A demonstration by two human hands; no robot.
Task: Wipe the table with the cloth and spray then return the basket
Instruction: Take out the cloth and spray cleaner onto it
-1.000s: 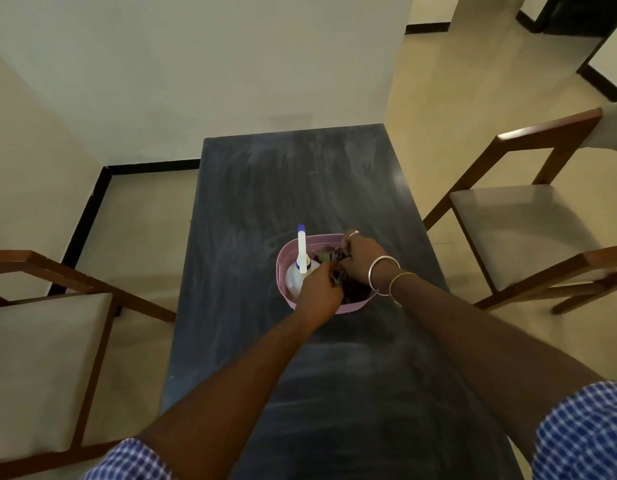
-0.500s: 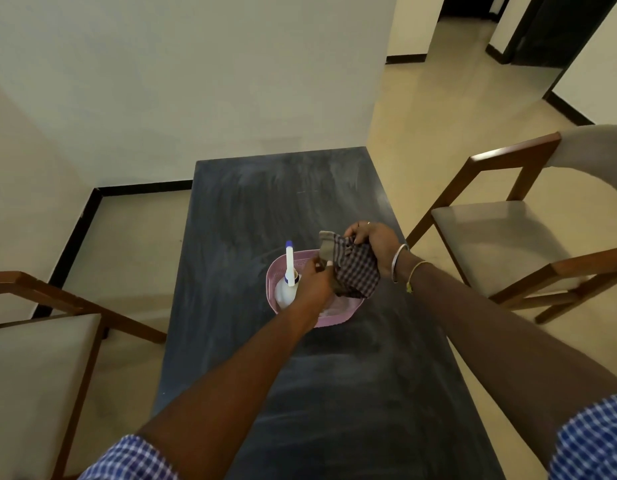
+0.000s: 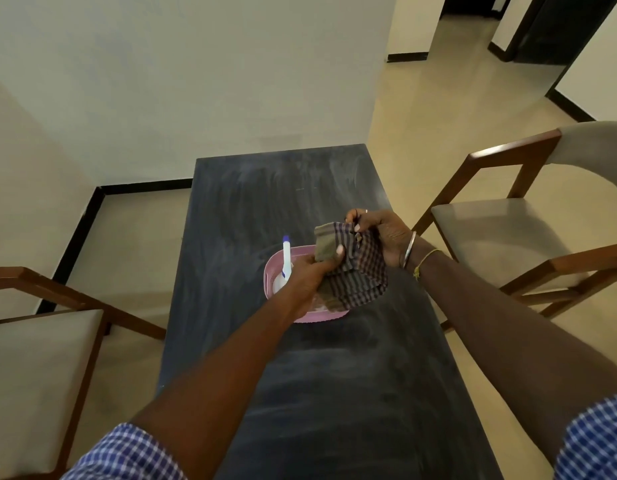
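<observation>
Your dark streaky worktop (image 3: 300, 393) has the pink basket (image 3: 270, 268) sitting mid-way. The checked cloth (image 3: 359, 271) hangs just above it, your left hand (image 3: 309, 271) and right hand (image 3: 383, 233) both pinching its top edge. It looks soft and floppy, so bunch it up. The spray bottle (image 3: 286, 252) stands at the basket's left. It's probably light, so grab it by the body.

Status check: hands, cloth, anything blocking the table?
Both grip the cloth: left hand, right hand, above the basket. The spray stands in basket, untouched. Basket sits mid table, in the wiping path.
</observation>
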